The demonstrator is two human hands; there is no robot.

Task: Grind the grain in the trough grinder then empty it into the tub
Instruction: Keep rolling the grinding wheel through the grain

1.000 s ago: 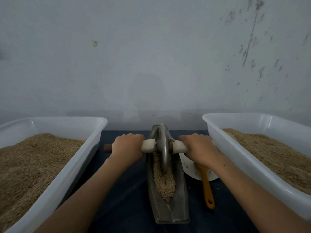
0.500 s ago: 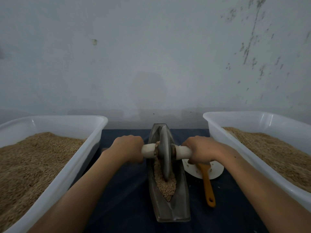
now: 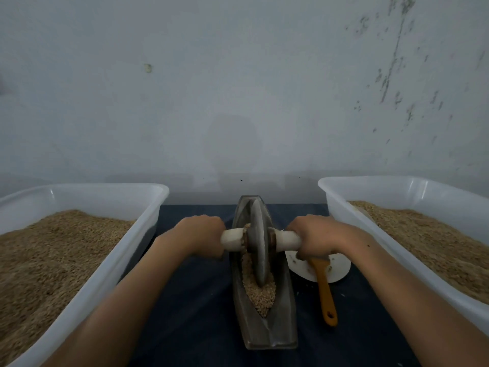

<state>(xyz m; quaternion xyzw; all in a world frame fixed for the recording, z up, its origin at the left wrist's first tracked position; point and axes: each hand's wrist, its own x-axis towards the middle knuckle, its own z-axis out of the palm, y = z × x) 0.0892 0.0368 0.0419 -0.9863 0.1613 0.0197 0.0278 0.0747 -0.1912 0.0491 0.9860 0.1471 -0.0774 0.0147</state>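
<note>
Between two white tubs, on a dark cloth, sits the trough grinder (image 3: 264, 313), long axis running straight away from the person toward the wall.

Wheel (image 3: 258, 242): metal disc standing on edge in the trough's groove, in line with that long axis. Axle handle (image 3: 232, 239) runs crosswise, left to right, at right angles to the trough.

Left hand (image 3: 201, 235): fingers curled fully round the left end of the handle, closed grip. Right hand (image 3: 315, 241): same closed wrap on the right end. Hands sit level, one either side of the wheel, about equally near it. Neither arm is favoured.

Grain (image 3: 260, 290): heaped in the near half of the groove, just in front of the wheel on the person's side; kernels look whole, so grinding judged early or mid-way. A few kernels cling near the hub.

Relation that matters: grain lies toward the person from the wheel, along the trough's long axis. Judgement: the next stroke should draw the wheel back toward the body, both hands pulling evenly so the disc stays upright in the groove.

Left tub (image 3: 148, 221) and right tub (image 3: 341, 205) both hold grain; cannot tell which receives the ground batch. Orange-handled brush (image 3: 326, 292) lies on a white dish (image 3: 340, 268), just right of the trough.
</note>
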